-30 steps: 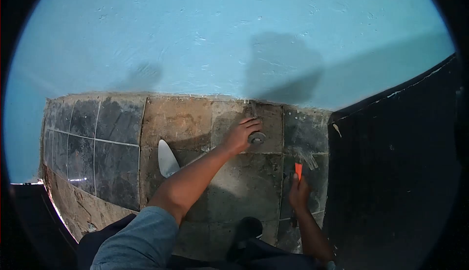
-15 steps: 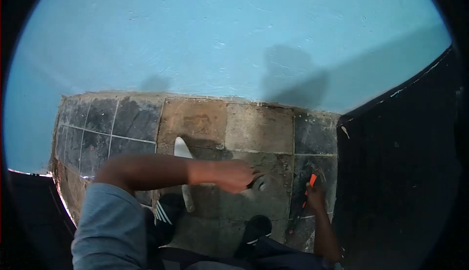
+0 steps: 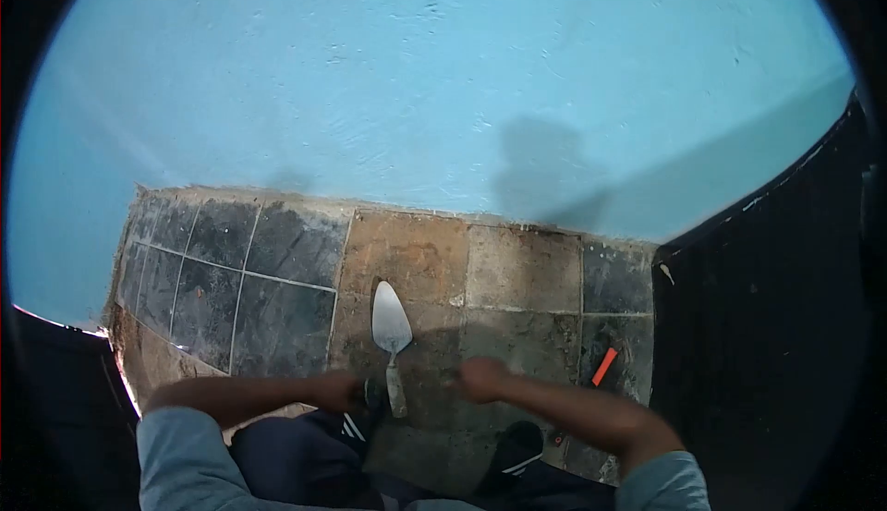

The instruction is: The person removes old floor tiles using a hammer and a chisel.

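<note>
My left hand [image 3: 344, 389] is closed around a small dark roundish object [image 3: 371, 394], whose kind does not show clearly. Between my hands a trowel [image 3: 392, 319] lies on the floor, its pale blade pointing toward the wall. My right hand [image 3: 481, 380] is closed to the right of the trowel handle, apart from it; whether anything is in its fingers is hidden. A long tool with an orange end [image 3: 605, 366] rests on the floor at the right, its middle covered by my right forearm.
Ahead stands a light blue wall [image 3: 370, 77]. Dark floor tiles [image 3: 286, 243] lie to the left, bare brownish squares [image 3: 407, 252] in the middle. A black surface [image 3: 758, 345] rises at the right. My shoes [image 3: 519, 446] are near the bottom edge.
My right hand has let go of the orange-ended tool and moved left. My left hand has drawn back left with the dark object, uncovering the trowel. The view has shifted slightly.
</note>
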The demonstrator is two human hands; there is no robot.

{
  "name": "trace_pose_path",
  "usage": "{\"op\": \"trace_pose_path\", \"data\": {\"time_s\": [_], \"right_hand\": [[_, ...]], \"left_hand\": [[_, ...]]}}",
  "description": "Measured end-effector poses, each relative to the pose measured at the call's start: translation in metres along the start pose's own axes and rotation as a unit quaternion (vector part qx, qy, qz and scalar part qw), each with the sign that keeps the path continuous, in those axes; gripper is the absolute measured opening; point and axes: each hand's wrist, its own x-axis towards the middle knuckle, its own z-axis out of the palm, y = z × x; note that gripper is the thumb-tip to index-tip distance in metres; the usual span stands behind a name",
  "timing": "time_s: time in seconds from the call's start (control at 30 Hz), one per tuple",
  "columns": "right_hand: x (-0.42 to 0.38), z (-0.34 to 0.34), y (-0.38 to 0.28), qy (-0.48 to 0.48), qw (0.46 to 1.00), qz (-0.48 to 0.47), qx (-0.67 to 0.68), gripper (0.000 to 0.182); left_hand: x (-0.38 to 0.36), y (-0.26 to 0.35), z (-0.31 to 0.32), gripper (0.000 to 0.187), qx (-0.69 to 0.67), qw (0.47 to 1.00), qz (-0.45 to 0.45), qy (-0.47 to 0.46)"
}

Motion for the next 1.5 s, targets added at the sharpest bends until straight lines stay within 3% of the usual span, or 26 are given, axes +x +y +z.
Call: {"op": "trace_pose_path", "data": {"time_s": [0.03, 0.13, 0.3, 0.4, 0.5, 0.57, 0.63, 0.7, 0.77, 0.87, 0.97, 1.03, 1.13, 1.2, 1.27, 1.33, 1.37, 1.4, 1.5], "right_hand": [[0.011, 0.003, -0.029, -0.031, 0.999, -0.008, 0.029, 0.059], [0.051, 0.046, -0.078, 0.05, 0.991, 0.03, 0.124, 0.059], [0.073, 0.078, -0.112, 0.154, 0.963, 0.1, 0.195, 0.056], [0.088, 0.118, -0.086, 0.381, 0.881, 0.112, 0.258, 0.055], [0.05, 0.076, -0.038, 0.289, 0.878, 0.139, 0.356, 0.052], [0.005, 0.028, -0.03, 0.334, 0.871, 0.22, 0.287, 0.055], [-0.002, 0.054, 0.044, 0.43, 0.771, 0.287, 0.371, 0.051], [-0.028, 0.03, 0.091, 0.47, 0.754, 0.294, 0.352, 0.05], [-0.049, 0.004, 0.119, 0.558, 0.767, 0.29, 0.129, 0.048], [-0.057, -0.048, 0.115, 0.497, 0.71, 0.323, 0.38, 0.04], [-0.021, -0.048, 0.12, 0.503, 0.707, 0.346, 0.357, 0.038], [0.02, -0.017, 0.126, 0.539, 0.73, 0.283, 0.311, 0.038], [0.022, -0.036, 0.035, 0.435, 0.815, 0.266, 0.275, 0.05], [0.025, -0.013, 0.015, 0.443, 0.844, 0.186, 0.239, 0.039], [0.02, -0.012, 0.004, 0.432, 0.827, 0.2, 0.299, 0.036], [0.005, -0.022, -0.002, 0.393, 0.741, 0.307, 0.449, 0.043], [0.003, -0.018, 0.007, 0.472, 0.71, 0.268, 0.449, 0.042], [0.006, -0.007, 0.036, 0.506, 0.711, 0.274, 0.404, 0.043], [0.02, 0.002, 0.083, 0.561, 0.68, 0.29, 0.373, 0.045]], "left_hand": [[-0.003, 0.003, 0.01, 0.046, -0.012, 1.0, -0.02, 0.02], [0.008, -0.044, 0.071, 0.048, -0.046, 0.998, -0.049, 0.016], [0.007, -0.058, 0.11, 0.043, -0.224, 0.971, -0.08, 0.026], [0.005, -0.057, 0.1, 0.038, -0.291, 0.951, -0.105, 0.002], [-0.001, -0.04, 0.075, 0.035, -0.296, 0.947, -0.119, -0.037], [0.005, -0.042, 0.069, 0.034, -0.3, 0.944, -0.115, -0.07], [0.01, -0.053, 0.07, 0.033, -0.324, 0.935, -0.103, -0.103], [0.008, -0.035, 0.046, 0.033, -0.289, 0.945, -0.116, -0.104], [0.013, -0.039, 0.051, 0.033, -0.277, 0.946, -0.121, -0.113], [0.025, -0.068, 0.077, 0.034, -0.277, 0.944, -0.116, -0.137], [0.021, -0.062, 0.068, 0.035, -0.269, 0.947, -0.113, -0.135], [0.02, -0.066, 0.075, 0.035, -0.281, 0.943, -0.12, -0.133], [0.014, -0.052, 0.063, 0.033, -0.279, 0.945, -0.12, -0.117], [0.012, -0.052, 0.067, 0.034, -0.265, 0.951, -0.132, -0.094], [0.01, -0.045, 0.067, 0.035, -0.277, 0.953, -0.118, -0.038], [0.0, -0.031, 0.062, 0.037, -0.306, 0.948, -0.078, 0.043], [0.002, -0.032, 0.065, 0.038, -0.299, 0.949, -0.088, 0.038], [0.004, -0.035, 0.07, 0.04, -0.292, 0.951, -0.099, 0.034], [0.006, -0.038, 0.08, 0.044, -0.296, 0.945, -0.138, 0.022]]}}
